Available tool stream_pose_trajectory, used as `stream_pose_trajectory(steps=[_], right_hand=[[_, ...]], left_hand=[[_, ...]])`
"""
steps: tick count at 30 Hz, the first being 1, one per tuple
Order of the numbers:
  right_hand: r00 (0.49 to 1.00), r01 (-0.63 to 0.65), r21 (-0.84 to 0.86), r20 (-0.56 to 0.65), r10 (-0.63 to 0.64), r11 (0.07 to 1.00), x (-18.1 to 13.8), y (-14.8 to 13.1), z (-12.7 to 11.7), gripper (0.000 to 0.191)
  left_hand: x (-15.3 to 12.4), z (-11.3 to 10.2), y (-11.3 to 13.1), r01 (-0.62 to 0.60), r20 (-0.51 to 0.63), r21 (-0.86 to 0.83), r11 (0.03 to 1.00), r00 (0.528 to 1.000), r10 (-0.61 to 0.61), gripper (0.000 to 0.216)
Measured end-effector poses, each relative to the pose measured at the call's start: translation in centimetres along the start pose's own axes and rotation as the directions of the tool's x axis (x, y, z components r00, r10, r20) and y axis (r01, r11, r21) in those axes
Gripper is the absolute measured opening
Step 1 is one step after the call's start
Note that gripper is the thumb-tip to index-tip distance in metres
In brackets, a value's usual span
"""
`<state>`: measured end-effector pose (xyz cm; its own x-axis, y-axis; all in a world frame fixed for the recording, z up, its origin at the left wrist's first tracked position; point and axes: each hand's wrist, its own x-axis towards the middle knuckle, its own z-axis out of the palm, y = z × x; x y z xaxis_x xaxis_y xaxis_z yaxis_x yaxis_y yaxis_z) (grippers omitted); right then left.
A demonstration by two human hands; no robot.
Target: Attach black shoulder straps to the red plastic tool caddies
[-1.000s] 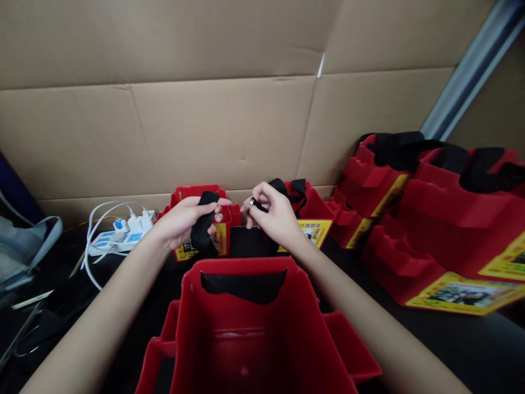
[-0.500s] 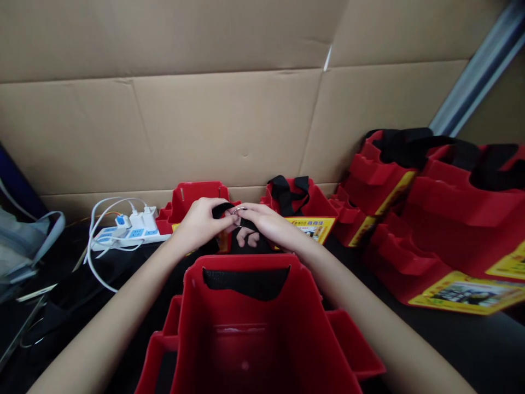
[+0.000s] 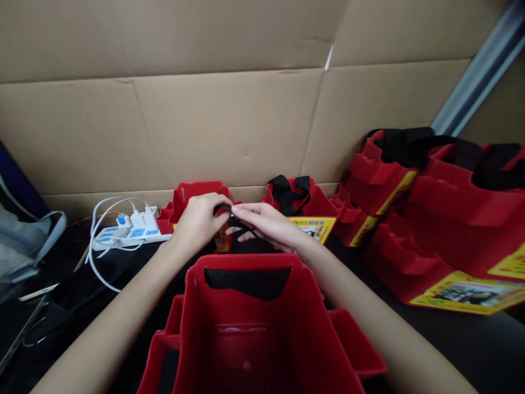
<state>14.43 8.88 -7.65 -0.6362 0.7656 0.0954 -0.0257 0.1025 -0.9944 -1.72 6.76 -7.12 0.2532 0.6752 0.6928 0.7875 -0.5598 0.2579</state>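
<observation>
Just beyond the near red plastic bin (image 3: 262,345), my two hands meet over a black strap (image 3: 241,223). With fingers bent and pinched, my left hand (image 3: 203,216) grips the strap on its left side. My right hand (image 3: 266,221) has its thumb and forefinger closed on the strap, while its other fingers reach underneath. A small metallic glint shows between the fingertips, and most of the ring there is hidden. The near bin faces me with its open top; black webbing shows through the slot in its far wall. Side pockets stick out to its left and right.
A white power strip (image 3: 131,235) with plugs and cables lies at the left. Behind my hands stand a red bin (image 3: 200,189) and a red bin with a black strap (image 3: 315,200). Stacked red bins (image 3: 455,219) stand at the right, before a cardboard wall (image 3: 229,126).
The metal ring that showed between my hands is now mostly covered by fingers. My right hand's fingers have straightened somewhat, and the strap has shifted in the grip.
</observation>
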Motion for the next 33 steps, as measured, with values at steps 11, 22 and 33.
stream_pose_trajectory(steps=[11,22,33], right_hand=[[0.992,0.088,0.068,-0.092,-0.082,0.994,0.0,0.1,0.0,0.021],[0.967,0.248,0.014,-0.064,-0.247,0.969,1.1,1.2,-1.6,0.019],[0.873,0.476,-0.249,0.02,-0.487,0.843,0.5,0.9,-1.5,0.024]], left_hand=[[0.1,0.8,-0.2,0.013,-0.016,-0.015,1.0,1.0,-0.013,0.024],[0.0,0.8,-0.4,0.227,0.193,-0.397,0.889,0.968,-0.161,0.039],[0.3,-0.2,-0.8,0.504,0.377,-0.784,0.363,0.85,-0.367,0.035]])
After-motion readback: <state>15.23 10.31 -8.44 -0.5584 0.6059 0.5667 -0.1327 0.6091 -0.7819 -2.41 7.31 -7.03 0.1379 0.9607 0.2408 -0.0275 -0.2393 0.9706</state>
